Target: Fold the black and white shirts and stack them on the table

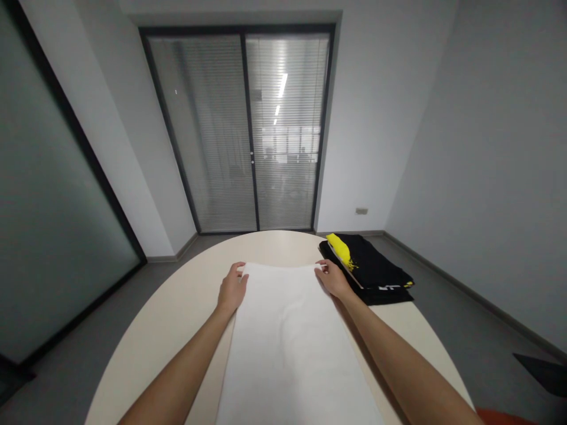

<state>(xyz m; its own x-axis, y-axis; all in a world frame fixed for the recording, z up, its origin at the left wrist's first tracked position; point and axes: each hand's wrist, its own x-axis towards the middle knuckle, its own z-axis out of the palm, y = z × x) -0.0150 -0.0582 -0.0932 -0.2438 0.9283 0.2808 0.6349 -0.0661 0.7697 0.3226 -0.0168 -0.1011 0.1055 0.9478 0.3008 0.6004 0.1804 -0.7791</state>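
A white cloth (290,336), long and nearly flat with faint creases, stretches along the table toward me. At its far left corner, my left hand (233,287) pinches the edge between thumb and fingers. My right hand (332,277) pinches the far right corner in the same way. Between the two hands the far edge runs almost straight, sagging slightly in the middle. The cloth's near end runs out of view at the bottom. Just beyond my right hand lies a stack of folded black clothes (376,262) with a yellow print on top.
The pale round table (177,319) carries the cloth and the stack. Behind it stand a glass door with blinds (283,136) and a white wall with a socket (361,211). A frosted glass panel (53,195) is at left. Something orange (500,417) shows at bottom right.
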